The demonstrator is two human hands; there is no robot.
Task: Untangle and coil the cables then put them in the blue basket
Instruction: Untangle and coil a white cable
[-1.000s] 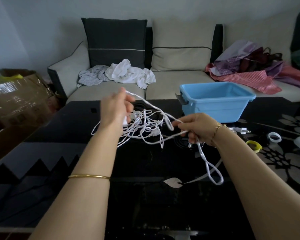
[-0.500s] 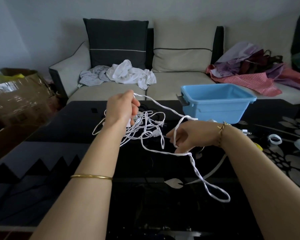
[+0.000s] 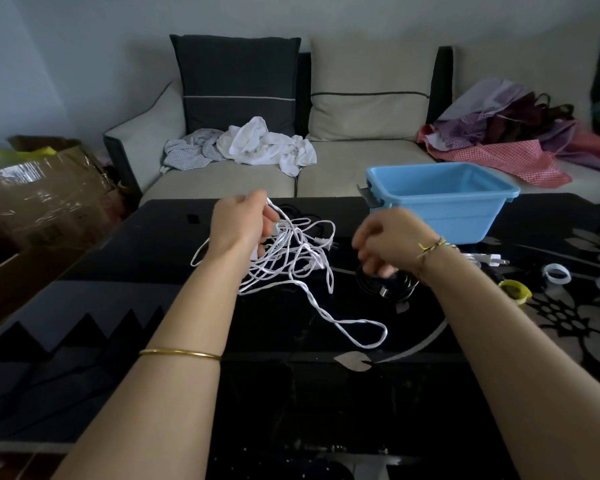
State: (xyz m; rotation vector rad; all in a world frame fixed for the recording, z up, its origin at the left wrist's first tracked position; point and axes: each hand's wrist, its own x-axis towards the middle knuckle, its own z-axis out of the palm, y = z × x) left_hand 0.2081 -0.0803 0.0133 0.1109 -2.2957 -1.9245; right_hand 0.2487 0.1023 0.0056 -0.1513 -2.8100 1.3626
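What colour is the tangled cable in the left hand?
The tangled cable is white; the head view shows it best.

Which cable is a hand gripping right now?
The tangled white cable, bunched in the left hand, one loop trailing onto the table. The black cable lies on the table near the right hand.

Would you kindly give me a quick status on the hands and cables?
Left hand gripping white cable tangle. Right hand blurred above black cable, grip unclear. Blue basket looks empty, path clear.
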